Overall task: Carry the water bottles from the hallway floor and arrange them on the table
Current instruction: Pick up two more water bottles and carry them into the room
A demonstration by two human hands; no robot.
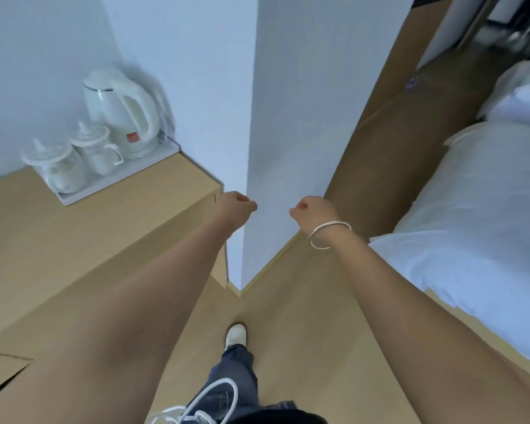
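Observation:
No water bottle is in view. Both my arms stretch forward over the wooden floor. My left hand (237, 203) hangs beside the corner of the light wooden table (110, 228), its fingers loosely curled and holding nothing. My right hand (311, 209), with a silver bangle on the wrist, is in front of the white wall corner, fingers also loosely curled and empty. The two hands are apart, neither touching anything.
A white kettle (120, 114) and two lidded cups (74, 157) stand on a tray at the table's back. A white wall column (288, 117) juts out ahead. A bed with white bedding (471, 224) lies on the right. The hallway floor (404, 133) runs between column and bed.

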